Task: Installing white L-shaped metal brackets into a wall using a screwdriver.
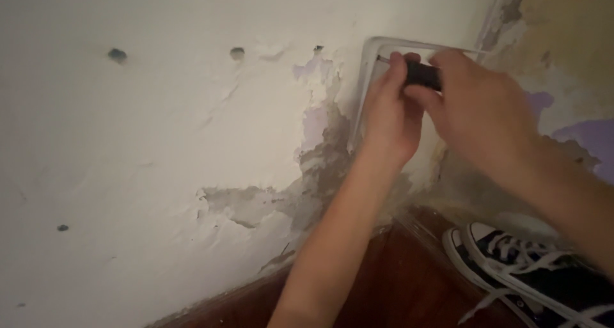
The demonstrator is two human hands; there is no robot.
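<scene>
1. A screwdriver with a dark handle lies across the upper right of the view, its thin metal shaft pointing left; the tip meets the upper left corner of a white wall plate.
2. The right hand is closed around the screwdriver's handle, fingers wrapped over the top, the handle showing only between the two hands.
3. The left hand rises from below, its fingertips pressed together on the front part of the screwdriver, just behind the shaft, pinching it against the plate.
4. The wall plate is a pale rectangular frame with rounded corners, fixed flat to the wall; both hands hide most of it, so only its left edge and top edge show.
5. The wall around it is white with peeling paint, grey bare patches and traces of purple just left of the plate.
6. Small dark holes dot the wall far to the left.
7. A dark reddish wooden floor runs along the bottom.
8. Two dark sneakers with white laces and white soles rest on the floor at lower right, near the wall corner.
</scene>
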